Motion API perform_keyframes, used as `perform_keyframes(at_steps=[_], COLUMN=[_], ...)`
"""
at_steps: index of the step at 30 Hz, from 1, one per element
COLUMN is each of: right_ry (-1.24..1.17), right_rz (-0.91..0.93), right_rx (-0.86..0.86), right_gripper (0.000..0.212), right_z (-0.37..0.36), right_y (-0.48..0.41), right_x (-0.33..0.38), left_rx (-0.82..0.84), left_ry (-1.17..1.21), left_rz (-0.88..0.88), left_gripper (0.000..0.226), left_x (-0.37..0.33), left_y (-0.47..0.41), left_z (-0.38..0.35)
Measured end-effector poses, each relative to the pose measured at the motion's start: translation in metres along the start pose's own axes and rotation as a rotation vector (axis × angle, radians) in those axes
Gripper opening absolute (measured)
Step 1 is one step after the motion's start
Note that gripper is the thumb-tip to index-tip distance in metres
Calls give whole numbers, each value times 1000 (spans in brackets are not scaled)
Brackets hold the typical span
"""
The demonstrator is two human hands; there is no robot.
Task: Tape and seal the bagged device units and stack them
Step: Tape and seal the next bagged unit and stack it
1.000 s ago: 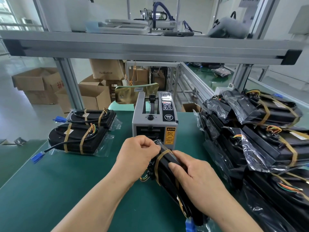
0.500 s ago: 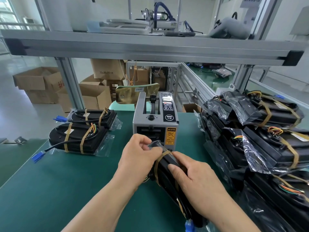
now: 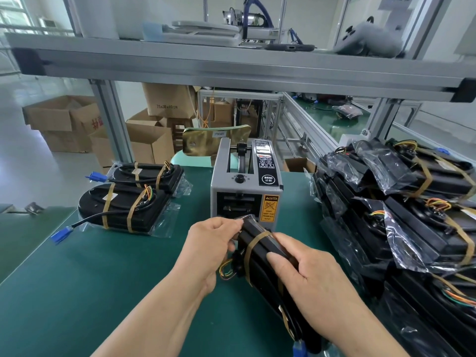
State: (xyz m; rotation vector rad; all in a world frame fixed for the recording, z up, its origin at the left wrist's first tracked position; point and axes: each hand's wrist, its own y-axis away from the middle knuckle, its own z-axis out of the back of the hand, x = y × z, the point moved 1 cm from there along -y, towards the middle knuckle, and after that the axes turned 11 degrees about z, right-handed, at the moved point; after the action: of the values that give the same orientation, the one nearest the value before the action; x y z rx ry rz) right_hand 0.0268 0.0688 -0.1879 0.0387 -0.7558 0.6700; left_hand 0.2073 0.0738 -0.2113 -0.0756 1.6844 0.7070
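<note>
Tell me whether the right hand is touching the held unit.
Touching. The head view shows the right hand lying on the held unit, its fingers pressed against the bagged black body.

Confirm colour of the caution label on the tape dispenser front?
Orange-yellow with black print, on the caution label; clearest in the head view.

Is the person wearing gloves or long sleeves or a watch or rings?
No. Both the left hand and the right hand are bare, with no gloves. The forearms are bare too, as far as the picture shows, so no sleeves are in view. No watch, bracelet or ring shows on either one. The fingernails look short and plain.
</note>
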Motion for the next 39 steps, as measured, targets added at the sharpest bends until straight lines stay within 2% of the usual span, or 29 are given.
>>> perform_keyframes(at_steps=[7,12,15,20,24,27,31,33,36,39], right_ry=[-31,-11,25,53,224,285,182,109,54,-19], right_rz=[10,21,49,11,-31,4,-21,-33,-18,-8], right_rx=[-3,1,10,76,175,262,363,384,407,369], right_gripper=[32,47,46,41,61,58,74,66,42,40], right_z=[1,-3,-6,1,5,1,-3,-2,3,23], right_y=[2,7,6,-2,-33,-60,-69,-65,-57,-43], right_x=[0,2,2,5,13,20,19,20,24,25], left_rx=[26,21,-32,-33,-37,-76,12,57,67,33], left_ry=[-4,-46,-54,-117,-121,-132,-50,-58,-113,-85], left_rz=[-39,-134,-117,-170,-164,-108,-87,-89,-100,-100], left_gripper=[27,16,23,5,13,26,31,31,31,31], left_x=[8,7,6,6,7,8,8,7,8,6], left_y=[10,24,23,19,22,24,32,37,42,42], left_z=[7,5,4,12,9,6,14,16,18,19])
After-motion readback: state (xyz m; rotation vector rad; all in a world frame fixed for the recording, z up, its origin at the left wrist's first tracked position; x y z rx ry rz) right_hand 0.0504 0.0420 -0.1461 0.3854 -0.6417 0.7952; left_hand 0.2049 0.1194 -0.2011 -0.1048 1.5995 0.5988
